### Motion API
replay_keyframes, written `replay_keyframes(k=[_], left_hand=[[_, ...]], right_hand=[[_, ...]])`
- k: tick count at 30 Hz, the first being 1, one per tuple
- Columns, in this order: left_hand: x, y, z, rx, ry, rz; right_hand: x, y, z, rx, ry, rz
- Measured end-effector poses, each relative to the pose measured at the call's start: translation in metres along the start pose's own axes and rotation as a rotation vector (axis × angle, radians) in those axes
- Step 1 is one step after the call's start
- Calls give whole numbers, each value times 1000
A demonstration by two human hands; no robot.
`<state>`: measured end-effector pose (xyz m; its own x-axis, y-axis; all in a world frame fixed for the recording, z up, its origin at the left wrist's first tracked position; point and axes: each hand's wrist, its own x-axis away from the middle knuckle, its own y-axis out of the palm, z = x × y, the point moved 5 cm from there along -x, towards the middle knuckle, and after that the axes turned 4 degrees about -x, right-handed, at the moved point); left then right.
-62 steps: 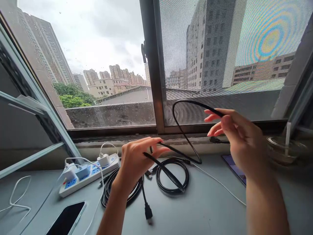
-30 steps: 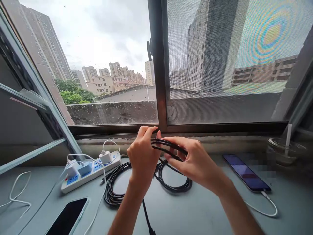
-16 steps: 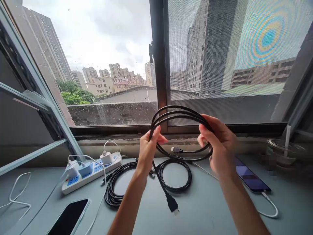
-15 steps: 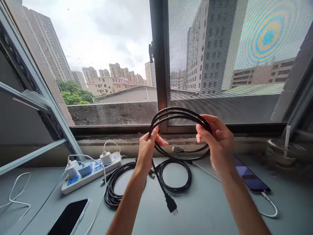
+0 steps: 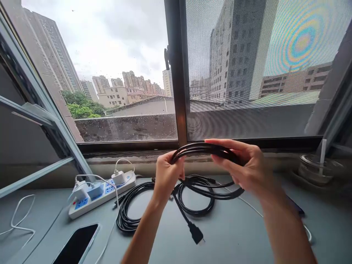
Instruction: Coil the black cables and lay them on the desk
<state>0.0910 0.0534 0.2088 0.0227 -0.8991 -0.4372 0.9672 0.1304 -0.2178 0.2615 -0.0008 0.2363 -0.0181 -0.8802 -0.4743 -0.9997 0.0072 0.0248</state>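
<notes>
A black HDMI cable (image 5: 205,149), looped into a coil, is held up between my two hands above the table. My left hand (image 5: 169,170) is closed around the coil's left side. Gripping its right side between thumb and fingers is my right hand (image 5: 244,163). One end of this cable hangs below my left hand, and its plug (image 5: 195,233) points down toward the table. Two more coiled black cables lie behind and below: a larger coil (image 5: 122,216) left of my left forearm, and a smaller coil (image 5: 211,205) under the held loops, partly covered by them.
A white power strip (image 5: 101,196) with plugged-in chargers stands at the left. A phone (image 5: 78,244) lies at the front left, another phone (image 5: 295,205) is mostly behind my right forearm. A lidded cup with a straw (image 5: 316,170) stands right, before the window.
The held coil has come down and tilted flatter, its upper loops now lower and closer together. My right hand has moved slightly lower, turning with the coil.
</notes>
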Motion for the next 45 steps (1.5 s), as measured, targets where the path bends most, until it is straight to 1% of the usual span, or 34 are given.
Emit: replay_keyframes(k=[3, 4, 6, 7, 8, 9, 11, 14, 16, 18, 20, 21, 23, 24, 25, 26, 28, 30, 32, 34, 36, 38, 39, 40, 42, 45], left_hand=[[-4, 13, -9, -175, -16, -153], [-4, 19, -14, -196, -48, -224], [-2, 30, -22, -146, -137, -364], [-1, 33, -22, -86, -166, -393], [-1, 34, -21, -20, -172, -382], [-1, 32, -18, 42, -156, -338], [-2, 23, -10, 167, -106, -217], [-3, 7, -2, 307, -98, -100], [-4, -4, 2, 324, -91, -32], [-4, -14, 6, 265, -44, 23], [-3, -18, 11, 174, 17, 51], [-1, -18, 12, 139, 34, 54], [2, -13, 13, 120, 25, 42], [3, -10, 12, 131, -1, 20], [3, -5, 9, 143, -35, -11], [3, -1, 6, 147, -68, -55], [2, 8, -1, 89, -105, -156], [0, 12, -9, -59, -124, -239], [0, 15, -20, -213, -189, -312], [5, 20, -31, -263, -302, -423], [13, 31, -38, -213, -396, -589], [22, 44, -40, -105, -438, -733], [25, 50, -40, -51, -436, -781], [26, 55, -39, -1, -425, -807], [26, 60, -35, 79, -388, -806], [27, 62, -29, 72, -371, -830]], right_hand=[[9, -10, -7, -93, 62, 131], [12, -11, -9, -118, 48, 162], [16, -12, -13, -133, -33, 217], [18, -12, -15, -119, -84, 242], [19, -11, -17, -95, -125, 255], [20, -10, -18, -70, -152, 255], [17, -10, -17, -11, -171, 233], [5, -14, -10, 147, -204, 210], [-4, -18, -1, 329, -202, 210], [-10, -18, 8, 436, -180, 175], [-12, -12, 13, 391, -159, 98], [-12, -7, 15, 320, -133, 38], [-8, 3, 16, 155, -40, -102], [-5, 8, 14, 80, 15, -163], [-2, 11, 12, 19, 62, -194], [1, 11, 8, -24, 94, -186], [5, 7, -2, -62, 117, -92], [8, 1, -9, -64, 130, 26], [10, -4, -12, -53, 138, 110], [12, -7, -12, -44, 100, 188], [14, -10, -12, -52, 0, 276], [18, -9, -13, -57, -89, 354], [21, -8, -14, -56, -112, 379], [23, -6, -15, -54, -124, 391], [28, -3, -17, -46, -140, 396], [30, -2, -22, -73, -252, 398]])
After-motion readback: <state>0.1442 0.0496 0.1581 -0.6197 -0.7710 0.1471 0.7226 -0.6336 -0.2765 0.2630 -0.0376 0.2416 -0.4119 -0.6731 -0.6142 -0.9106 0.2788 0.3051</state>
